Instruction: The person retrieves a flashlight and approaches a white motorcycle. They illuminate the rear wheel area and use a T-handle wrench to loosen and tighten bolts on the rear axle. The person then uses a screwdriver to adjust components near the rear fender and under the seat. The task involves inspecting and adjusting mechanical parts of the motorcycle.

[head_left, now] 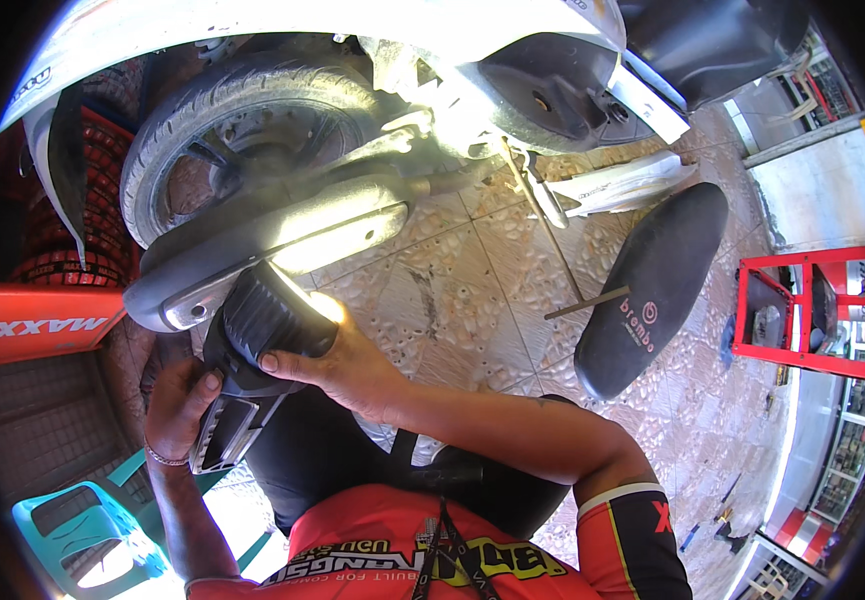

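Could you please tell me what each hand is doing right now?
Left hand: closed, holding the black ribbed plastic part.
Right hand: closed, holding the same part.

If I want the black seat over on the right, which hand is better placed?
Right, probably: the right hand is nearer the seat than the left hand, though it must likely let go of the black part first.

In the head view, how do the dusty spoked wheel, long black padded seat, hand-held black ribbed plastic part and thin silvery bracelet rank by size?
Wheel, largest
Seat and ribbed part: unsure, the part is nearer the camera
Bracelet, smallest
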{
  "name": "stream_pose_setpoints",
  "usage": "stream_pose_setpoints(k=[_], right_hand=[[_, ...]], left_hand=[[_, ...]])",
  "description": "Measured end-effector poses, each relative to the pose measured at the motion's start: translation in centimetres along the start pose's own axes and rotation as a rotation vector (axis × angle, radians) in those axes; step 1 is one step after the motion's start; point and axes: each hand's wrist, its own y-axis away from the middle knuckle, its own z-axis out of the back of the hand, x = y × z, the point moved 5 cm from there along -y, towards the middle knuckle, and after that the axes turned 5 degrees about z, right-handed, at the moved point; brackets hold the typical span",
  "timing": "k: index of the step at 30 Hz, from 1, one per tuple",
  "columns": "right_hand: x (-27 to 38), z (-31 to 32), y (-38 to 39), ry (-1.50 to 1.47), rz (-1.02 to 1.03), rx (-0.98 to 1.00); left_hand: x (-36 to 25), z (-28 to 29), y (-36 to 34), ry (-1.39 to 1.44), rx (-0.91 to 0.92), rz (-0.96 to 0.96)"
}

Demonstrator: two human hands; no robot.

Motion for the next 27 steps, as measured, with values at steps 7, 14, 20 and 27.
stream_pose_setpoints(k=[7,14,20,27], right_hand=[[-0.5,-0.8,0.2,0.019,0.095,-0.040],[-0.5,0.2,0.3,0.124,0.071,-0.043],[-1.7,1.0,0.0,0.085,-0.005,-0.026],[-0.8,2.5,1.0,0.210,-0.115,-0.062]], left_hand=[[0.6,-0.1,1.1,0.140,0.008,0.067],[0.7,0.1,1.1,0.097,0.006,0.056],[-0.4,-0.2,1.3,0.050,0.020,0.037],[-0.6,0.5,1.7,0.057,0.052,0.007]])
